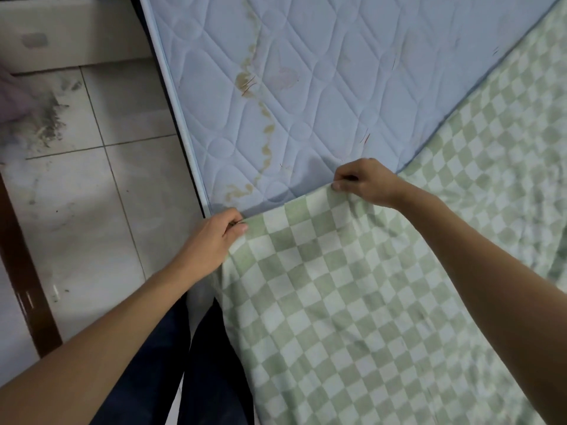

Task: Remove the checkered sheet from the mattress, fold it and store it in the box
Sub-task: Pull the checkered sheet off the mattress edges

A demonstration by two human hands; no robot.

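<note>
Both hands pinch one edge of the green-and-white checkered cotton sheet (352,286): left hand (214,237) at its corner, right hand (365,182) further along. The stained, pale blue quilted mattress (306,87) lies bare beyond that edge, beside the white tiled floor (92,194).

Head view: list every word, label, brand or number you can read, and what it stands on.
No text can be read.
The checkered sheet, the mattress and the floor tiles bear no writing.
A grey patch on the white surface at top left is too blurred to tell.
</note>
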